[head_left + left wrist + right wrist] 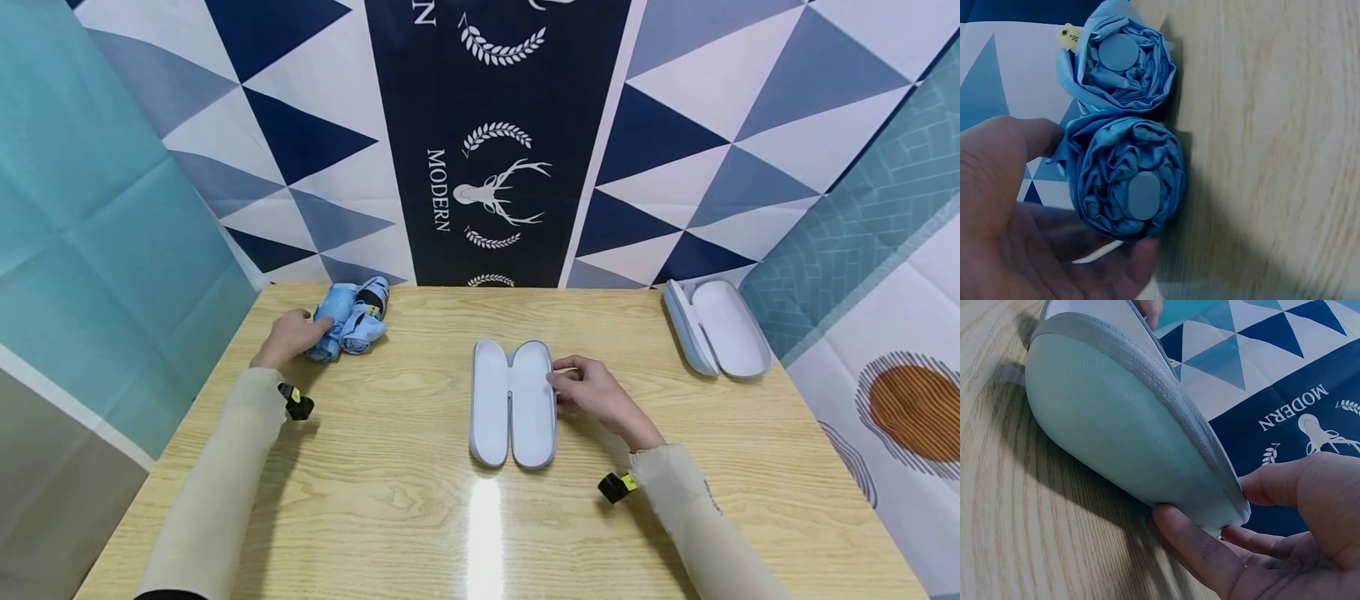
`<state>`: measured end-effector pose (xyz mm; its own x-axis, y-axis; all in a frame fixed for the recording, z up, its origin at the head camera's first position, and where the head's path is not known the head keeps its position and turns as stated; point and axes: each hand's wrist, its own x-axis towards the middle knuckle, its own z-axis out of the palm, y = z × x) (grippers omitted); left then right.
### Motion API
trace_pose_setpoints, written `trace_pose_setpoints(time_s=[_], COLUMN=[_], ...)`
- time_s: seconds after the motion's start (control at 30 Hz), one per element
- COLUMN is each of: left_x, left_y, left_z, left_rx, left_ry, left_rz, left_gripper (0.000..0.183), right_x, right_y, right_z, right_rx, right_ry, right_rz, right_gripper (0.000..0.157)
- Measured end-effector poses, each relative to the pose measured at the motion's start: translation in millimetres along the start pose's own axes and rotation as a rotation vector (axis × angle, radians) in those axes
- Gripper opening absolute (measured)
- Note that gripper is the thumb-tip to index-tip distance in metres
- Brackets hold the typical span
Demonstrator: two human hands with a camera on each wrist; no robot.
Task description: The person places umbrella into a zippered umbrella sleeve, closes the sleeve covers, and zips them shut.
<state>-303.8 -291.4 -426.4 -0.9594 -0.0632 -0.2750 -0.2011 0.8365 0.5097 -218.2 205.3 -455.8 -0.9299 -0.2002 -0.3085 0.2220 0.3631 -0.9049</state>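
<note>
At the back left of the table, my left hand [288, 337] holds a rolled blue compact umbrella [339, 302]. In the left wrist view, its thumb and fingers curl around the bundle, whose flat blue end cap [1144, 195] faces the camera. Right beside it lies a second rolled blue umbrella [363, 330] with a small yellow tag. Near the middle of the table, a pale zippered hard case [491, 408] lies spread wide, both white halves facing up. My right hand [592, 392] pinches its right side, thumb at the zippered rim and fingers against the light green shell [1110, 419].
Another pale case [731, 325], also opened, stands at the back right corner of the wooden table [375, 500]. Patterned cloth walls [517, 258] rise along the back and both sides. A black wrist camera [617, 487] sits below the right sleeve.
</note>
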Motion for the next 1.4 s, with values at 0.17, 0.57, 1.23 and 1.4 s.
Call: trace_pose_setpoints(time_s=[0.17, 0.57, 1.23, 1.4], left_x=[0.9, -1.3, -30.3, -38.0], left_y=[0.3, -4.5, -9.4, 6.0], left_z=[1.5, 3.5, -23.4, -26.3], left_rx=[-0.061, -0.269, -0.327, -0.347], left_ry=[-0.016, -0.081, 0.01, 0.017], left_rz=[-0.03, -0.147, -0.038, 0.004], left_gripper=[0.066, 0.043, 0.043, 0.045], right_x=[0, -2, -3, -3], right_y=[2, -1, -3, -3], right_z=[-1.2, -0.6, 1.4, 1.8], right_rx=[0.003, 0.0, 0.006, 0.018], right_ry=[0.001, 0.003, 0.021, 0.017], right_rz=[0.0, -0.009, -0.025, -0.027], right_gripper=[0.048, 0.05, 0.047, 0.048])
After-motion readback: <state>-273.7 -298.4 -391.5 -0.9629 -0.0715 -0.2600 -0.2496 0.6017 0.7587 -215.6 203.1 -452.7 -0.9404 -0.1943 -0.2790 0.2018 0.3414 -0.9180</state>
